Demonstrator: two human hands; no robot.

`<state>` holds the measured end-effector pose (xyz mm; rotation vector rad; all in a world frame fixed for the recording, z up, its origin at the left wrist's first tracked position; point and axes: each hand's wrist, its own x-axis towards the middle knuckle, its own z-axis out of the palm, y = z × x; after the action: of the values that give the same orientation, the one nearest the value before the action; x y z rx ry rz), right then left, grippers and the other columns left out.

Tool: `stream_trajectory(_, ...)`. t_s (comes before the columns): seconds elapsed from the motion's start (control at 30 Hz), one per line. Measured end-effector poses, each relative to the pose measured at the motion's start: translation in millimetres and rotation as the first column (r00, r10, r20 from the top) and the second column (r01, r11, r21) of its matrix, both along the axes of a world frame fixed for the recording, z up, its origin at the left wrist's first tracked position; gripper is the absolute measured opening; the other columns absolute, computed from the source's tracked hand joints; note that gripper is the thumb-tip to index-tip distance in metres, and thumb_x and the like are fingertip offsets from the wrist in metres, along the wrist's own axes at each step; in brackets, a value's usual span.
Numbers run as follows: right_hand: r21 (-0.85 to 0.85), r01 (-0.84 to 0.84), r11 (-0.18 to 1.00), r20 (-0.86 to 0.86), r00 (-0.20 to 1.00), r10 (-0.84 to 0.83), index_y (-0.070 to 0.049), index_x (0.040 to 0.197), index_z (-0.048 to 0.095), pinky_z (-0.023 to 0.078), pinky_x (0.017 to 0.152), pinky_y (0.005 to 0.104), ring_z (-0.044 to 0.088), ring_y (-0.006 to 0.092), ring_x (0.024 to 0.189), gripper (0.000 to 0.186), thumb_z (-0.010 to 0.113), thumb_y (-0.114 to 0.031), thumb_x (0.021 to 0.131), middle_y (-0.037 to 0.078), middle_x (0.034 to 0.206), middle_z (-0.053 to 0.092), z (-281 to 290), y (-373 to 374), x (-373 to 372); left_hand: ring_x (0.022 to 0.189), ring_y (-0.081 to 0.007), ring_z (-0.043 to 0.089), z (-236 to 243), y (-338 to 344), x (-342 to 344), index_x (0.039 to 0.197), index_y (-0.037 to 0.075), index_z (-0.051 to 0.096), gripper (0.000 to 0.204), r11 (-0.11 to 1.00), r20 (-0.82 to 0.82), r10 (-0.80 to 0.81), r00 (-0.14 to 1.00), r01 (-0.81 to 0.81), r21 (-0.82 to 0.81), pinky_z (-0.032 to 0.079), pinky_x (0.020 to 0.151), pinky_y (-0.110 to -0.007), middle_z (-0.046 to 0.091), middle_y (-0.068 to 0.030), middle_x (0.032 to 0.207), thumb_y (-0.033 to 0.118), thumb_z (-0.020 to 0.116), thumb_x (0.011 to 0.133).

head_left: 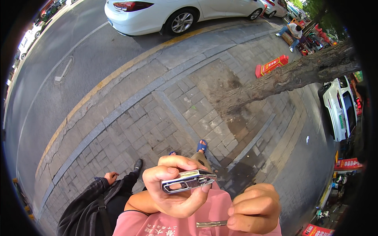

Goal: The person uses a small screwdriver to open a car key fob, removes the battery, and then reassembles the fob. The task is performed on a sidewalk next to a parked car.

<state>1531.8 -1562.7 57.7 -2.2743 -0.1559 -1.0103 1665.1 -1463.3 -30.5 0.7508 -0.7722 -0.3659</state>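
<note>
My left hand, raised in front of my pink shirt, is closed on a small oblong metal case, like a key fob housing, with silvery rims, a dark inside and openings in it. My fingertips grip its edges. My right hand is lower and to the right, its fingers curled round the end of a thin, flat silver metal piece, like a key blade, which points left below the case. The two held pieces are apart. My blue sandals show beyond my hands on the paving.
A person in dark clothes is close at my left. A leaning tree trunk, a red sign block and a seated person are ahead right. White cars line the road; another is at right, near red boards.
</note>
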Motion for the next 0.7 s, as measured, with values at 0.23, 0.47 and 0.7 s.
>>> stream_trajectory(0.23,-0.052,0.051,0.997,-0.002,0.999,-0.051,-0.001,0.098,0.068,0.041,0.045,0.0275,0.055,0.0193,0.056,0.032,0.076,-0.004,0.066,0.01,0.084,0.058,-2,0,13,0.089,-0.0302,0.067,-14,12,-4,0.12,0.005,0.035,0.068,0.987,-0.112,-0.095,0.989,0.079,-0.142,0.061,0.076,-0.041,0.053,-0.0236,0.109,-0.018,0.072,0.068)
stream_trajectory(0.47,-0.256,-0.014,0.967,-0.096,0.995,-0.011,-0.002,0.096,0.069,0.042,0.043,0.0274,0.058,0.019,0.06,0.029,0.078,-0.008,0.069,0.011,0.087,0.059,-1,-9,8,0.089,-0.0323,0.067,-17,14,-2,0.12,0.007,0.037,0.066,0.986,-0.045,-0.084,0.995,0.076,-0.15,0.061,0.074,-0.041,0.054,-0.0231,0.109,-0.017,0.07,0.068)
stream_trajectory(0.7,-0.113,-0.026,0.993,-0.192,0.981,0.004,0.001,0.09,0.067,0.041,0.044,0.0232,0.055,0.0137,0.057,0.017,0.075,-0.002,0.075,0.009,0.081,0.061,-4,-10,12,0.09,-0.0302,0.068,-14,12,-3,0.121,0.006,0.036,0.067,0.982,-0.001,-0.103,0.995,0.101,-0.157,0.061,0.073,-0.036,0.053,-0.0234,0.112,-0.017,0.07,0.068)
